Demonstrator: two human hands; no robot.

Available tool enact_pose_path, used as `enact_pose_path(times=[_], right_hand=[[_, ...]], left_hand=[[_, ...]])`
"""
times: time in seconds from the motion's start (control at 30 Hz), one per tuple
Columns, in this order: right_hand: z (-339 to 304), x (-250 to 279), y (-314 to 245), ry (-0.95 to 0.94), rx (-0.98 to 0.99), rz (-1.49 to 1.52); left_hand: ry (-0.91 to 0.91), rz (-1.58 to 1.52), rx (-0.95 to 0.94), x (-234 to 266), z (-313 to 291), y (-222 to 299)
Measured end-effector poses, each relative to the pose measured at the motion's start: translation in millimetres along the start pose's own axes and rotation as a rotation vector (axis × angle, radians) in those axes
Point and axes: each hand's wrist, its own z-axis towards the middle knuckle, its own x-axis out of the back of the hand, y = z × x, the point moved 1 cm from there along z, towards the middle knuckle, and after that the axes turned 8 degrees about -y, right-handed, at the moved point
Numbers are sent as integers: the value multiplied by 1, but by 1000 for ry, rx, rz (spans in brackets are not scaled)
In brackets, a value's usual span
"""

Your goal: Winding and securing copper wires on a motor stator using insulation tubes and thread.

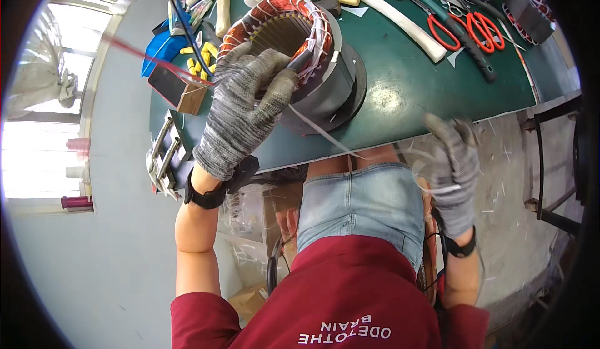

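Observation:
A motor stator (319, 99) stands on the green table, its orange-red copper winding (250, 27) bound with white lacing. My left hand (240, 99), in a grey knitted glove, is closed over the near left edge of the winding; its fingertips partly hide what lies under them. From the near side of the stator a white lacing cord (322, 133) runs slackly to the right. My right hand (455, 161), gloved alike and blurred by motion, is past the table's near edge with the cord looping at its fingers; it appears closed on it.
Red-handled scissors (481, 33), a dark-handled hammer (465, 43) and a long white roll (394, 18) lie to the right. Left of the stator are a wooden block (189, 98), yellow pieces (203, 58) and a blue tray (165, 52). Another stator (528, 8) stands far right.

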Motion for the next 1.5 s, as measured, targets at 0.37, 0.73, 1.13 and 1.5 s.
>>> enact_pose_path(times=[0.37, 0.73, 1.13, 1.5], right_hand=[[96, -91, -65, 273, 252, 262], [152, -32, -47, 401, 584, -399], [69, -61, -27, 88, 189, 350], [-97, 51, 110, 530, -170, -115]], left_hand=[[-27, 334, -356, -2, -7, -24], [329, 201, -117, -9, -5, -19], [193, -86, -48, -18, -5, -2], [210, 29, -121, -15, -7, -3]])
